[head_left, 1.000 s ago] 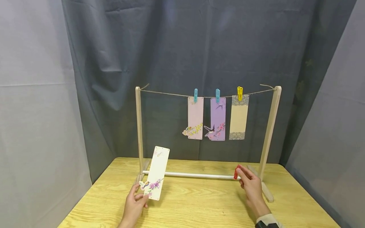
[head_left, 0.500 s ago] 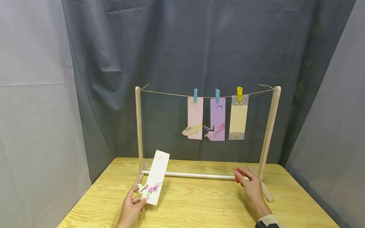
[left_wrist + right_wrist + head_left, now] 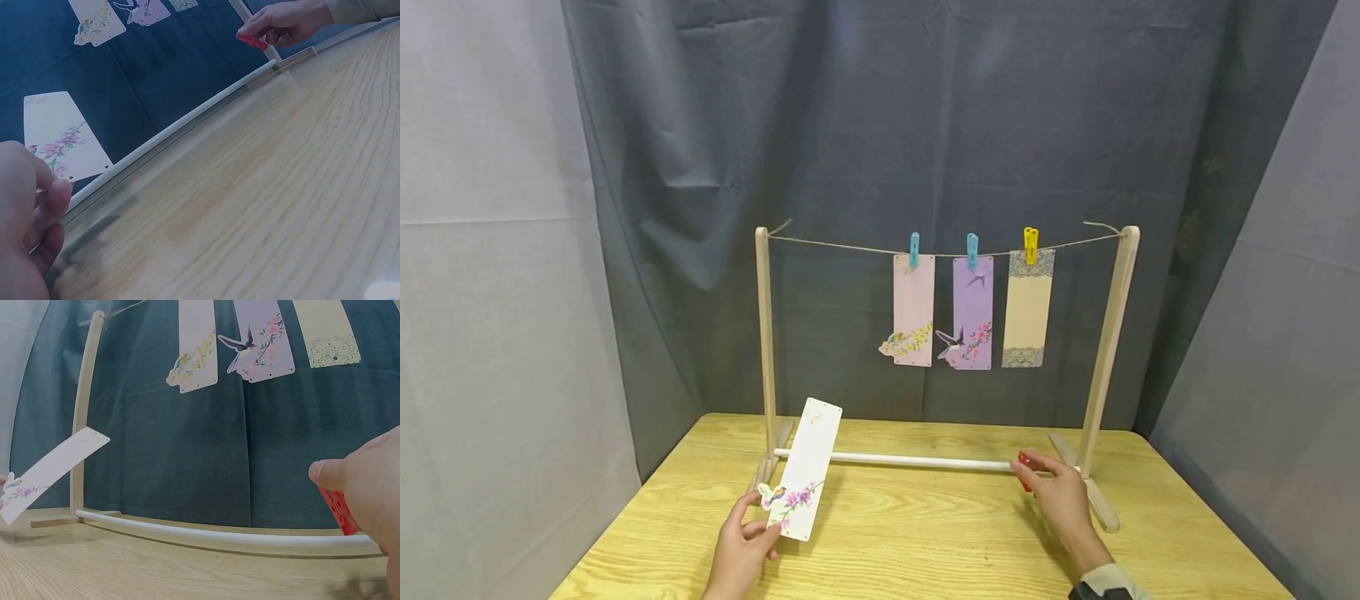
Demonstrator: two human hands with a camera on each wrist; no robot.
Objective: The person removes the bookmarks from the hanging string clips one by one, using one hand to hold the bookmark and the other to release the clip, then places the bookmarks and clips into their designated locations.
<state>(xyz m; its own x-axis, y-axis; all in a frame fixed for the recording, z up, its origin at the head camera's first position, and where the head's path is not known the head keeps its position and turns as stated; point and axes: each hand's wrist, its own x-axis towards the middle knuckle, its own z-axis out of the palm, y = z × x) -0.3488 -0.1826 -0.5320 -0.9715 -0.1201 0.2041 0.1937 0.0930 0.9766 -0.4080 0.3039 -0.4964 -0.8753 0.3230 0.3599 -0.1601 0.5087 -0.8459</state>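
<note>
Two hands were in play: my left hand [image 3: 741, 554] pinched the white bookmark [image 3: 801, 471] in its fingers, tilted above the tabletop [image 3: 925, 542]; my right hand [image 3: 1060, 500] pinched the red clip [image 3: 1023, 471] beside the rack's white rail [image 3: 917, 460].

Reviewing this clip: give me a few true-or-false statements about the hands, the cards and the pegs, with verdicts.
1. The left hand holds a white card. True.
2. The right hand pinches a blue peg. False: it pinches a red peg.
3. Three cards hang on the string. True.
4. The yellow peg holds the purple card. False: it holds the cream card.
5. The white card lies flat on the table. False: it is held up, tilted.
</note>
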